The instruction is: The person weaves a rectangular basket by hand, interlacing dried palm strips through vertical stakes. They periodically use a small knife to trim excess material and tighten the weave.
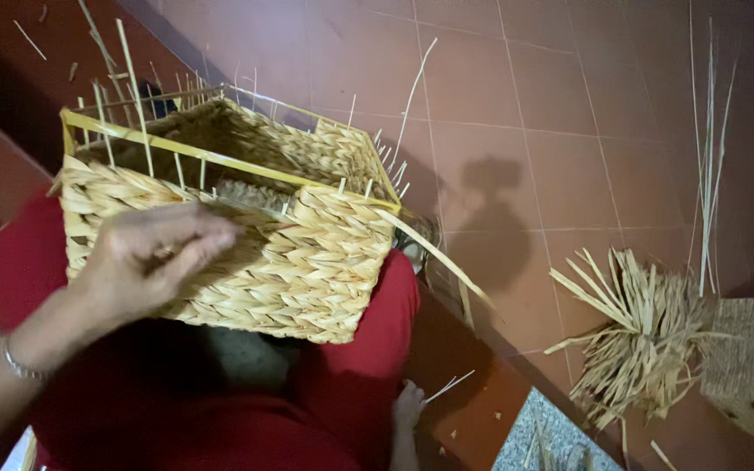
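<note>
Of the hands, only the left hand [154, 257] shows, gripping the empty, half-woven straw basket [255, 227] on red-clad knees.

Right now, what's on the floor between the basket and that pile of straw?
In the head view, only bare red floor tiles lie between the woven basket and the straw bundle, crossed by a shadow.
</note>
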